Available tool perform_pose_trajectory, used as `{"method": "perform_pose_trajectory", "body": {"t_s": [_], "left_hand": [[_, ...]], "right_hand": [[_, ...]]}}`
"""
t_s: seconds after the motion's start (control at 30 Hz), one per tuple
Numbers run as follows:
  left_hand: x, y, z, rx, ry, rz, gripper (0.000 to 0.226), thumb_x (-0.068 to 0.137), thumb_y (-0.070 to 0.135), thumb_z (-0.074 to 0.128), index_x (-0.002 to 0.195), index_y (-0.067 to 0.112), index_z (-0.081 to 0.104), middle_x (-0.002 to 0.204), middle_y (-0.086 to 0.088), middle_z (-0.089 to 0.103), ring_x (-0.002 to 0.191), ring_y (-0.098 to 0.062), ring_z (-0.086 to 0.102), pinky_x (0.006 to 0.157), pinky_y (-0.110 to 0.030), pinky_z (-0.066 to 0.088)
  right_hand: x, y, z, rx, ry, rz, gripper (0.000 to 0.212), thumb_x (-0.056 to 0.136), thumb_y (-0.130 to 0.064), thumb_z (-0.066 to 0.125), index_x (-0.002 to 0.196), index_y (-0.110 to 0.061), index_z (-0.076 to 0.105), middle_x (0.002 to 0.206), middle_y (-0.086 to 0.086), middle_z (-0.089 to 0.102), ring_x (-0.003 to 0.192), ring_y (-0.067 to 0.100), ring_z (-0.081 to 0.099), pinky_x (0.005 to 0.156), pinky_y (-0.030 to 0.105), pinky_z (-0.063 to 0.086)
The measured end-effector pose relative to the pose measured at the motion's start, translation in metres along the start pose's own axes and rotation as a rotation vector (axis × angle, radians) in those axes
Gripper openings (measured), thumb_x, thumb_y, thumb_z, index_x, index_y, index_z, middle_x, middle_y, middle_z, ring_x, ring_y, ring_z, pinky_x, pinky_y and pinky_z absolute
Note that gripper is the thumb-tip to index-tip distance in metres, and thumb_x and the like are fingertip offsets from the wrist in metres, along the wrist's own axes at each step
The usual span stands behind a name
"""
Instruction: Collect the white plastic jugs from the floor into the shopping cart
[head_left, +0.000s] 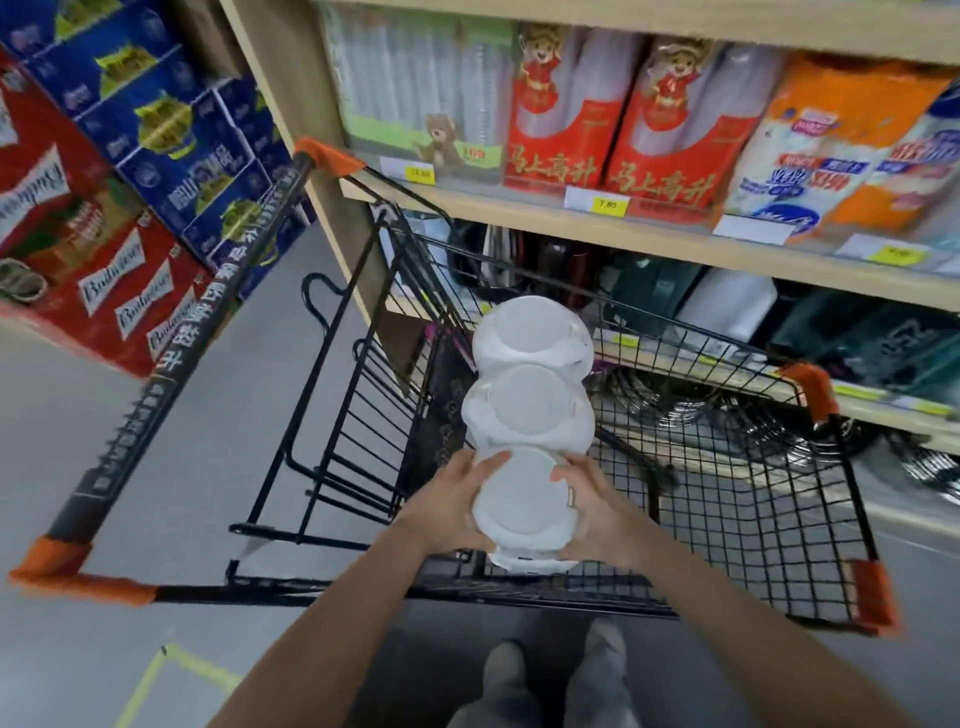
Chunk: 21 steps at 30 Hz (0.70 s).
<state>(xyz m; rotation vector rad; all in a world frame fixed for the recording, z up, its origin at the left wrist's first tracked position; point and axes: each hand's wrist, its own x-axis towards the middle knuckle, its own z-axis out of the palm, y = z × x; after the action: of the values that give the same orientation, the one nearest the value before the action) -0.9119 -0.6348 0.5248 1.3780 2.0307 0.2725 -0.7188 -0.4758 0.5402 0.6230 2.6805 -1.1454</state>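
Head view: left hand (449, 506) and right hand (597, 512) are clasping the near end of the jug pack (530, 410), its long axis extending away over the shopping cart (753, 519) basket.

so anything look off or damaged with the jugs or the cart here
Nothing stands out. Left hand and right hand hold a wrapped row of white jugs bottom-up over the shopping cart. No visible cracks or spills, though the picture is blurry.
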Motion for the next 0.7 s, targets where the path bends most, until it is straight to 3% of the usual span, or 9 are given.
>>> {"method": "perform_pose_trajectory", "body": {"t_s": [0.1, 0.2, 0.3, 0.4, 0.57, 0.7], "left_hand": [[-0.004, 0.012, -0.019, 0.034, 0.039, -0.011, 0.099, 0.058, 0.079, 0.055, 0.145, 0.041, 0.025, 0.15, -0.004, 0.022, 0.136, -0.025, 0.03, 0.109, -0.044, 0.035], [0.01, 0.033, -0.049, 0.153, 0.072, 0.055, 0.091, 0.062, 0.084, 0.032, 0.135, 0.031, 0.049, 0.139, 0.0, 0.04, 0.126, -0.021, 0.043, 0.102, -0.036, 0.04], [0.034, 0.07, -0.078, 0.172, 0.085, 0.097, 0.068, 0.076, 0.069, 0.045, 0.127, 0.025, 0.055, 0.126, 0.004, 0.048, 0.114, -0.018, 0.053, 0.091, -0.034, 0.047], [0.059, 0.116, -0.085, 0.153, 0.11, 0.189, 0.042, 0.087, 0.043, 0.06, 0.123, 0.02, 0.058, 0.12, 0.002, 0.054, 0.107, -0.02, 0.057, 0.087, -0.033, 0.047], [0.097, 0.212, -0.068, 0.219, 0.065, 0.36, 0.034, 0.089, 0.036, 0.059, 0.121, 0.022, 0.057, 0.117, 0.003, 0.057, 0.107, -0.017, 0.057, 0.085, -0.028, 0.045], [0.124, 0.298, -0.038, 0.258, 0.0, 0.474, 0.035, 0.09, 0.038, 0.058, 0.123, 0.026, 0.055, 0.119, 0.002, 0.056, 0.095, -0.013, 0.059, 0.076, -0.025, 0.044]], "right_hand": [[-0.003, -0.008, -0.021, -0.041, -0.116, 0.047, 0.082, 0.064, -0.041, 0.08, 0.129, -0.036, 0.032, 0.144, -0.01, 0.016, 0.134, 0.018, 0.026, 0.103, 0.034, 0.036], [-0.013, -0.011, -0.051, -0.081, -0.181, 0.147, 0.083, 0.071, -0.033, 0.077, 0.141, -0.035, 0.032, 0.151, -0.009, 0.015, 0.14, 0.016, 0.018, 0.11, 0.038, 0.028], [-0.034, -0.008, -0.085, -0.008, -0.158, 0.247, 0.076, 0.075, -0.033, 0.076, 0.14, -0.034, 0.036, 0.147, -0.01, 0.03, 0.134, 0.014, 0.032, 0.11, 0.037, 0.032], [-0.066, 0.001, -0.12, 0.072, -0.132, 0.376, 0.064, 0.081, -0.034, 0.072, 0.137, -0.028, 0.041, 0.142, 0.001, 0.042, 0.125, 0.018, 0.045, 0.102, 0.033, 0.039], [-0.142, 0.03, -0.167, -0.072, -0.061, 0.489, 0.055, 0.09, -0.039, 0.058, 0.138, -0.02, 0.039, 0.144, 0.001, 0.04, 0.126, 0.018, 0.042, 0.104, 0.033, 0.033], [-0.214, 0.066, -0.197, -0.065, 0.015, 0.551, 0.051, 0.096, -0.035, 0.05, 0.138, -0.008, 0.041, 0.138, 0.004, 0.046, 0.125, 0.022, 0.047, 0.102, 0.031, 0.037]]}}
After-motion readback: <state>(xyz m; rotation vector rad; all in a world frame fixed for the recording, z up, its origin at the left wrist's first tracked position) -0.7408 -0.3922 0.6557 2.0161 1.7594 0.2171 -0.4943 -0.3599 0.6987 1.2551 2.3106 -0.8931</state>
